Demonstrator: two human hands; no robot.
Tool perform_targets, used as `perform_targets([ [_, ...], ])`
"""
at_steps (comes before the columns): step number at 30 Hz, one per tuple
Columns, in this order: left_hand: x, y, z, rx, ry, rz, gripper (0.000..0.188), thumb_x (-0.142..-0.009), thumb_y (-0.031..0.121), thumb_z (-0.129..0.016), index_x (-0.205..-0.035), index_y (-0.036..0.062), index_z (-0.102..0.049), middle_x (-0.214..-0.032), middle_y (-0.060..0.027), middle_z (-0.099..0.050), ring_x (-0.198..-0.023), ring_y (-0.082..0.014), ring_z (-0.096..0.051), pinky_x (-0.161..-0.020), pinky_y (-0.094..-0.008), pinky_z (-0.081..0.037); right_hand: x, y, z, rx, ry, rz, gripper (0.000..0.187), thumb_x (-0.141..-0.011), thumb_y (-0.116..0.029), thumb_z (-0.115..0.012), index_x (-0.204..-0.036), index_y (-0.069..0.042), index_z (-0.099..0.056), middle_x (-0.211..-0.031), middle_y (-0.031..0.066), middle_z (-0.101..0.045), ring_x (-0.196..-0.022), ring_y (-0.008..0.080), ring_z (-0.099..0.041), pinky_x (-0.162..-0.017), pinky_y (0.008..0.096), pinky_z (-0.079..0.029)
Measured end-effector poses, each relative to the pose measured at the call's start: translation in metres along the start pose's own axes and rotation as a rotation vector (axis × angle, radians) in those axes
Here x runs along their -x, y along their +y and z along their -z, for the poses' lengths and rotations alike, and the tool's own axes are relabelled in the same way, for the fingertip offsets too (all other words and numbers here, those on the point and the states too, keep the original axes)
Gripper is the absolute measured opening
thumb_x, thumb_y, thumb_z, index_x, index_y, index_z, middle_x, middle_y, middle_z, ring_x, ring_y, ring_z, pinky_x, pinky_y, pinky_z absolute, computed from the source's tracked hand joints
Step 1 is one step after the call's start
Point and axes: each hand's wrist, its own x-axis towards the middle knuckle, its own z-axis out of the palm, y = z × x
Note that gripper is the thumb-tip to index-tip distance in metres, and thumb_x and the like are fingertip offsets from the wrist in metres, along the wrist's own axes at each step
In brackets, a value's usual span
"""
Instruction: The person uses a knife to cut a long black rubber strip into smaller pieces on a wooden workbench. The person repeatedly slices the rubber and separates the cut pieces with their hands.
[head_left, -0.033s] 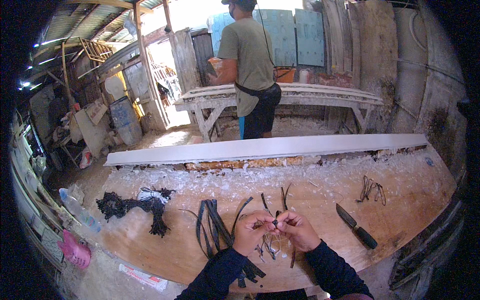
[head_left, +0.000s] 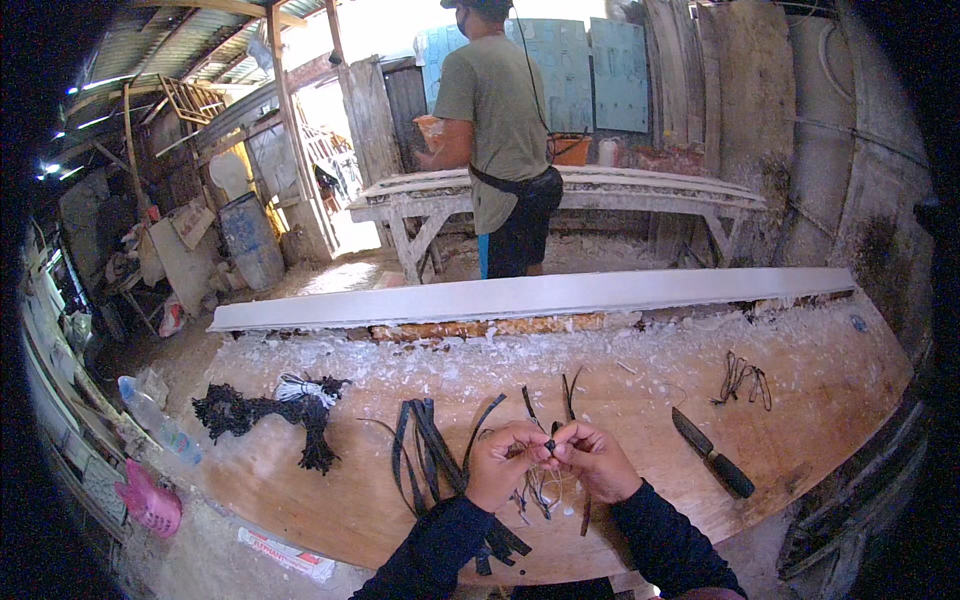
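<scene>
Nothing's really shifted since the earlier frame: we've still got both hands, left hand (head_left: 503, 462) and right hand (head_left: 592, 462), pinched shut on a short black strip (head_left: 551, 441) just above the worktop (head_left: 640, 390), so probably keep fingertips close and pull evenly.

Black straps (head_left: 425, 440), white plank (head_left: 530, 295), pink bag (head_left: 150, 503)

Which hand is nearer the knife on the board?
Right. The right hand is just left of the knife; the left hand is farther left, beyond it.
</scene>
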Motion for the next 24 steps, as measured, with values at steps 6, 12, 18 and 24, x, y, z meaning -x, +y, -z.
perform_targets([
  [6,-0.006,0.002,0.002,0.02,-0.071,0.049,0.011,-0.077,0.002,-0.062,-0.085,-0.0022,-0.058,-0.085,-0.0051,-0.055,-0.078,-0.0122,-0.055,-0.068,-0.0228,-0.047,-0.005,-0.001,0.002,-0.018,-0.018,0.022,0.012,-0.08,-0.008,-0.061,-0.089,-0.006,-0.054,-0.083,0.004,-0.058,-0.077,0.0132,-0.058,-0.065,0.0254,-0.048],
  [12,-0.002,0.002,0.001,0.164,-0.119,0.216,0.014,-0.077,0.002,-0.062,-0.09,-0.0015,-0.057,-0.085,-0.0024,-0.055,-0.08,-0.0103,-0.055,-0.069,-0.0206,-0.047,-0.006,-0.003,0.001,0.054,-0.039,0.099,0.022,-0.079,-0.008,-0.06,-0.1,-0.007,-0.051,-0.082,0.0027,-0.056,-0.076,0.0117,-0.056,-0.069,0.0249,-0.046],
  [18,-0.006,0.007,0.004,0.133,-0.163,0.222,0.014,-0.077,0.005,-0.063,-0.09,0.0009,-0.059,-0.085,-0.0015,-0.058,-0.077,-0.0075,-0.054,-0.066,-0.0185,-0.045,-0.005,-0.006,0.001,0.315,-0.047,0.175,0.01,-0.081,-0.011,-0.059,-0.089,-0.005,-0.06,-0.08,0.0011,-0.056,-0.074,0.011,-0.053,-0.071,0.0251,-0.043],
  [24,-0.009,0.025,0.013,0.179,-0.191,0.52,0.012,-0.079,0.01,-0.062,-0.088,0.0018,-0.06,-0.079,-0.0013,-0.061,-0.07,-0.0062,-0.053,-0.062,-0.0184,-0.041,-0.006,-0.005,0.004,0.379,-0.015,0.157,0.011,-0.08,-0.014,-0.06,-0.084,-0.004,-0.062,-0.078,0.0022,-0.058,-0.075,0.0107,-0.054,-0.07,0.0242,-0.042],
])
